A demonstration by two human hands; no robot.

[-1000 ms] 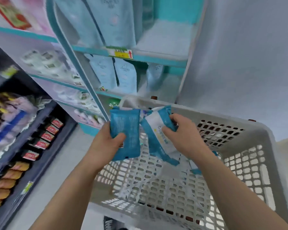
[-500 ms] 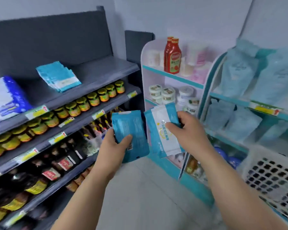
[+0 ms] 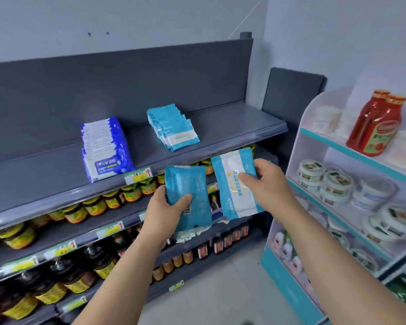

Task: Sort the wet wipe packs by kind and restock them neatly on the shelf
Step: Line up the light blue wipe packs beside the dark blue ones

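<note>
- Holding one pack apiece, the two hands are raised side by side in front of the grey shelving, near each other but not touching.
- The left hand [image 3: 165,213] grips a teal pack [image 3: 192,193] at its lower left edge, with the thumb curled across the face and the fingers behind. The pack stands roughly upright, and its printed back with a barcode faces the camera.
- The right hand [image 3: 266,184] clasps a white-and-teal pack [image 3: 232,191] from its right side, with the thumb on the white front panel and the fingers wrapped behind. This pack is also upright, leaning slightly.
- The two held packs sit just beside each other, edge to edge; I cannot tell whether they touch.
- Both packs are in the air below the front lip of the top shelf [image 3: 232,130], in front of the rows of jars.
- On the top shelf lie two leaning stacks: blue-and-white packs [image 3: 106,148] on the left and teal-and-white packs [image 3: 174,127] to their right, with bare grey shelf between them.
- A yellow price tag [image 3: 138,175] with a red arrow sits on the shelf lip, below the gap between the stacks.
- The next shelf down carries yellow-labelled jars [image 3: 96,205] in a row, and dark bottles [image 3: 56,275] fill the shelf under that.
- At the right, a white rack [image 3: 324,139] with teal edges carries red sauce bottles [image 3: 375,123] on its upper tier and round lidded tubs [image 3: 326,181] on the tier below.
</note>
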